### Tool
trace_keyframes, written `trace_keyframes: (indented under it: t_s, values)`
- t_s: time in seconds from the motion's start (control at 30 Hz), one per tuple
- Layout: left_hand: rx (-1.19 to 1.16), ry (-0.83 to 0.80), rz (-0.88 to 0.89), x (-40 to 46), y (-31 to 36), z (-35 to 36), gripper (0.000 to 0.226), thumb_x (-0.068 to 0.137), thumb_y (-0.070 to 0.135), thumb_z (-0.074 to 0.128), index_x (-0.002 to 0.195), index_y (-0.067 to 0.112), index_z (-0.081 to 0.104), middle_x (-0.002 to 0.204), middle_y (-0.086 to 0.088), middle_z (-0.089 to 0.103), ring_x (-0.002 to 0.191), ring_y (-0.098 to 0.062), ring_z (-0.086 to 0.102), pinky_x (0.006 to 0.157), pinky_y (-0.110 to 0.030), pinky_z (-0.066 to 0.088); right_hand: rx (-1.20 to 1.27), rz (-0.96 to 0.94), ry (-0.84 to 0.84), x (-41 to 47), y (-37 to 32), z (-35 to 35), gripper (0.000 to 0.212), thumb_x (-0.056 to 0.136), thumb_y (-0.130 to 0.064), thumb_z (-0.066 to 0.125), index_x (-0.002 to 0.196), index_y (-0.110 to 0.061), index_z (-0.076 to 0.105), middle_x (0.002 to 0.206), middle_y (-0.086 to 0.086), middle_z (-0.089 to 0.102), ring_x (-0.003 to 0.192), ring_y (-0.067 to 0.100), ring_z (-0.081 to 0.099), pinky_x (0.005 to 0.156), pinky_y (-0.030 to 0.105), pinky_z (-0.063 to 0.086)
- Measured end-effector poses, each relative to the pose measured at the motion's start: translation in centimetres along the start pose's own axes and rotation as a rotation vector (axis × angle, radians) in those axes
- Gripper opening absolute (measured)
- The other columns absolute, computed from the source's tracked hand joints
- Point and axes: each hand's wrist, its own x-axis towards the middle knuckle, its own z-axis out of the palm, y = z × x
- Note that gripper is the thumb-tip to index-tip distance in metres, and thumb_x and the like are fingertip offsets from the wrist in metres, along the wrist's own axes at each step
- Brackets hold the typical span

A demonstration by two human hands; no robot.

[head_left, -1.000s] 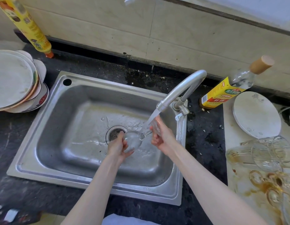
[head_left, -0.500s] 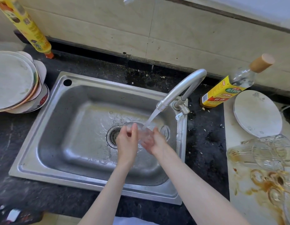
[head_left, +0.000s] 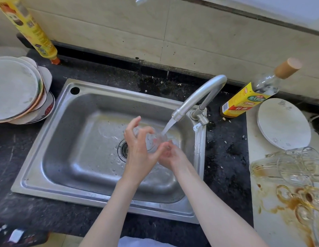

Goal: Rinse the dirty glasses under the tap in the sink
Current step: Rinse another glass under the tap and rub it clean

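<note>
Mid-rinse: the left hand [head_left: 139, 152] and right hand [head_left: 170, 155] together grip a clear glass [head_left: 151, 139] between them under the tap [head_left: 199, 98] stream over the sink [head_left: 65, 139] (more dirty glasses [head_left: 298, 166] wait right of the right hand), likely needing turning next.

Plates [head_left: 16, 90] left of the sink [head_left: 69, 139], glasses [head_left: 298, 166] right (tap [head_left: 199, 97] between).

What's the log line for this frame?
phase: rinsing | glass: under tap stream | left hand: grips glass | right hand: holds glass
</note>
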Motion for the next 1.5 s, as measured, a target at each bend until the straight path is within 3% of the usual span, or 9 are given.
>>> trace_keyframes:
  t_s: [0.17,0.5,0.63,0.73,0.9,1.07,1.2,1.3,1.5]
  values:
    - [-0.149,-0.186,-0.193,0.5,-0.3,-1.9,0.077,0.069,0.026,0.081,0.128,0.037,0.033,0.123,0.009,0.041,0.107,-0.009,0.053,0.089,-0.018,0.046,-0.025,0.022,-0.125,-0.4,0.4,0.5,0.026,0.099,-0.024,0.043,0.105,-0.003,0.057,0.071,0.023,0.067,0.062,0.033,0.067,0.089,0.029,0.052]
    - [-0.21,-0.138,-0.264,0.3,-0.7,-2.3,0.057,0.069,0.028,0.08,0.109,0.047,0.045,0.109,0.015,0.049,0.099,-0.016,0.058,0.081,-0.027,0.053,-0.069,-0.133,-0.13,-0.8,0.0,-0.8,0.014,0.09,-0.013,0.06,0.086,-0.001,0.053,0.072,0.016,0.065,0.082,0.023,0.06,0.079,0.033,0.05]
    - [-0.162,-0.152,-0.23,0.9,-0.1,-2.5,0.058,0.069,0.023,0.08,0.112,0.043,0.047,0.107,0.015,0.048,0.098,-0.012,0.057,0.082,-0.028,0.054,-0.497,-0.389,-0.014,0.2,0.2,-1.3,0.027,0.093,-0.028,0.056,0.104,-0.004,0.055,0.093,0.017,0.06,0.085,0.023,0.059,0.064,0.027,0.055]
    - [-0.098,-0.171,-0.172,1.7,0.5,-2.9,0.065,0.069,0.024,0.08,0.124,0.035,0.047,0.106,0.012,0.047,0.098,-0.009,0.056,0.081,-0.021,0.051,-0.777,-0.606,0.043,0.1,-0.7,-1.4,0.026,0.094,-0.031,0.054,0.09,-0.006,0.06,0.078,0.009,0.061,0.077,0.019,0.062,0.073,0.027,0.056]
    - [-0.264,-0.148,-0.176,1.6,2.2,-2.1,0.08,0.062,0.046,0.074,0.132,0.037,0.035,0.121,-0.002,0.045,0.11,-0.008,0.052,0.095,-0.017,0.042,-0.841,-0.417,-0.23,-0.6,-1.9,-2.2,0.031,0.098,-0.023,0.046,0.111,0.003,0.056,0.089,0.013,0.069,0.084,0.018,0.069,0.074,0.026,0.056]
    - [-0.228,-0.172,-0.217,1.7,2.8,-0.7,0.079,0.061,0.026,0.085,0.125,0.024,0.041,0.119,0.008,0.05,0.113,-0.005,0.05,0.099,-0.022,0.04,-0.964,-0.324,-0.154,-0.9,-2.9,-2.6,0.015,0.099,-0.016,0.044,0.105,-0.008,0.055,0.103,0.01,0.064,0.093,0.019,0.061,0.09,0.033,0.047]
    - [-0.113,-0.252,-0.168,1.4,2.9,0.1,0.077,0.064,0.02,0.084,0.129,0.017,0.042,0.123,0.005,0.052,0.113,-0.006,0.049,0.093,-0.006,0.033,-0.771,-0.441,-0.075,-1.6,-5.5,-2.1,0.015,0.098,-0.009,0.043,0.111,-0.011,0.05,0.086,0.004,0.067,0.088,0.018,0.058,0.082,0.031,0.046]
    - [-0.095,-0.253,-0.198,1.5,3.0,0.1,0.081,0.065,0.022,0.084,0.132,0.017,0.038,0.125,0.007,0.05,0.113,-0.004,0.048,0.092,-0.006,0.033,-0.59,-0.5,-0.084,-2.9,-7.4,-1.3,0.027,0.097,-0.008,0.045,0.124,-0.007,0.044,0.111,0.009,0.059,0.098,0.023,0.057,0.075,0.029,0.047]
    - [-0.041,-0.296,-0.186,2.0,3.4,0.4,0.075,0.065,0.02,0.084,0.127,0.015,0.041,0.11,0.019,0.043,0.095,0.012,0.038,0.08,0.005,0.027,-0.494,-0.435,-0.063,-4.0,-7.8,-0.7,0.012,0.094,-0.009,0.05,0.104,-0.003,0.055,0.097,0.005,0.061,0.083,0.017,0.059,0.067,0.025,0.046]
